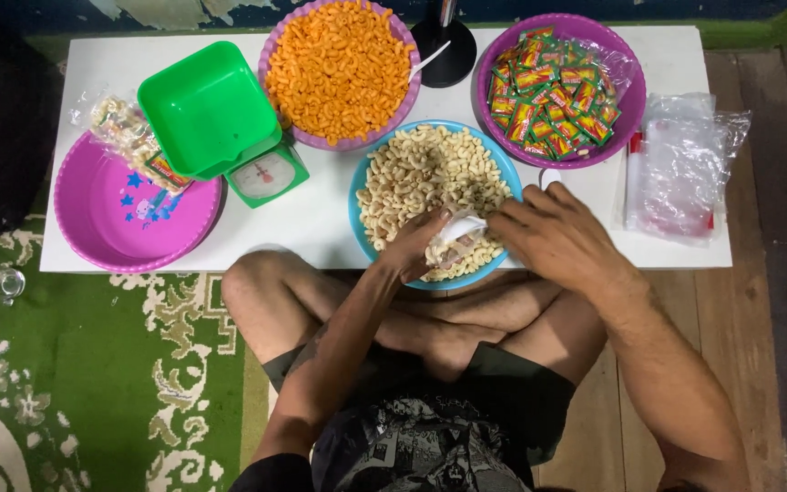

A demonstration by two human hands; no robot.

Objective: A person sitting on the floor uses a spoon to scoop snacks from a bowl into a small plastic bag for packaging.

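Over the blue bowl (362,173) of pale puffed snacks, both hands are working a small clear bag (453,230). Left hand (414,248) is sitting at the bowl's near rim, fingers curled shut around the bag's mouth, apparently keeping it propped open. Right hand (553,235) is coming in from the bowl's right side, fingers bent and pressing toward the bag; whether they are pinching the bag or pushing snacks in, cannot tell, fingertips are hidden. Bag is lying on the snacks in the bowl's near-right part, partly filled by the look of it.

Behind the blue bowl, a purple bowl (403,96) of orange curls is touching its far rim. Right of that and behind the blue bowl's right edge, another purple bowl (635,100) is holding red-green sachets. A pile of empty clear bags (680,169) is lying right of the blue bowl, probably staged within right-hand reach. Left of the blue bowl, a green kitchen scale (261,173) with a green square tray (207,109) is standing close, likely for weighing. Further left, a pink basin (102,214) is holding one filled packet (129,137) at its far rim. All of it is sitting on a white low table (321,219), person cross-legged at its near edge.
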